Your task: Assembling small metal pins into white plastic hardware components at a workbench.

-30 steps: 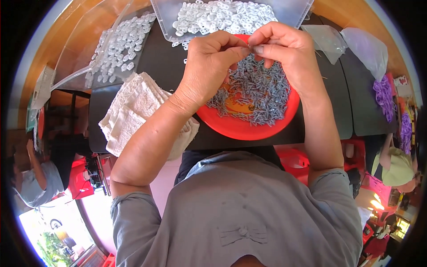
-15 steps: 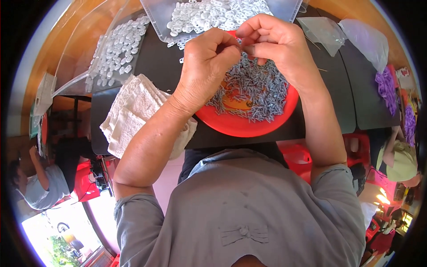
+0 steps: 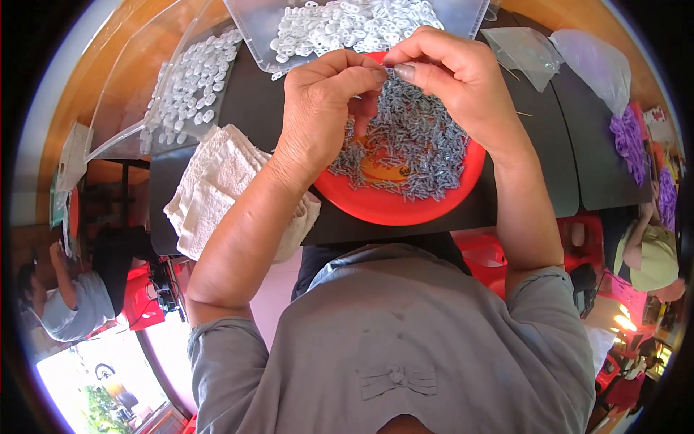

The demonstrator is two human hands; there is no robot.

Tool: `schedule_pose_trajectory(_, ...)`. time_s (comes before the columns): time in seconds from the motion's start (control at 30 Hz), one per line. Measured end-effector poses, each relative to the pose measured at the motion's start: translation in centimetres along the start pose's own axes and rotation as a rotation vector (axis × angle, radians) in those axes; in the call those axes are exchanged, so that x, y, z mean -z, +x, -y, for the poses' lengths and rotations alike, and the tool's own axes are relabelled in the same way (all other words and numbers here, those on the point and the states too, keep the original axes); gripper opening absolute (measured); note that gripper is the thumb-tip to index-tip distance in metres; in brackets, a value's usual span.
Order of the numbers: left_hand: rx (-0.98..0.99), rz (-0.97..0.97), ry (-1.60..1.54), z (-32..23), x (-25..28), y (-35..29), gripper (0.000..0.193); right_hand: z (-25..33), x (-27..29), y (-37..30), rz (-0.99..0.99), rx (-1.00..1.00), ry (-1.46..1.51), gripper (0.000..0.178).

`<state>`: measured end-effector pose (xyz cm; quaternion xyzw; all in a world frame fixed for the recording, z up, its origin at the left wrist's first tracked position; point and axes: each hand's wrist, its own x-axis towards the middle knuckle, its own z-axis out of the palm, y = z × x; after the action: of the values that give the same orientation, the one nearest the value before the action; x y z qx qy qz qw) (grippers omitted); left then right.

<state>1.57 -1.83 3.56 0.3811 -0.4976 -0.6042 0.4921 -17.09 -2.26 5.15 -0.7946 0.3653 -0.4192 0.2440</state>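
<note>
You have here: left hand [image 3: 318, 105] and right hand [image 3: 466, 83], each pinched closed, what they grip too small to tell; small grey-blue pieces [image 3: 437, 148], in the red basin [image 3: 396, 214] below; step, apparently fine fingertip work; next move, probably wanting steady pinches.

grey top [image 3: 340, 333] | 2 short sleeves [image 3: 228, 362] | 1 bow detail [image 3: 397, 381] | trousers [image 3: 312, 262] apparently black | bare hands [image 3: 324, 101]

Heaped small parts [image 3: 434, 155] (grey and white) across a dark worktable [image 3: 253, 94] suggest a workshop.
</note>
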Motion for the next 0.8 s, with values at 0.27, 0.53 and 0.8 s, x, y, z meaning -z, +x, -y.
schedule_pose_trajectory(0.27, 0.039, 0.078, -0.074, 0.0, 0.6, 0.2, 0.015, -0.2, -0.7, 0.1, -0.084, 0.206, -0.171, 0.01)
schedule_pose_trajectory(0.53, -0.044, 0.031, -0.226, 0.5, 0.5, 0.4, 0.012, -0.1, -1.0, -0.1, -0.166, -0.197, 0.215, 0.008)
schedule_pose_trajectory(0.8, -0.067, 0.004, -0.214, 0.8, 0.5, 0.1, 0.012, 0.5, -2.3, 0.0, -0.159, -0.267, 0.342, 0.008)
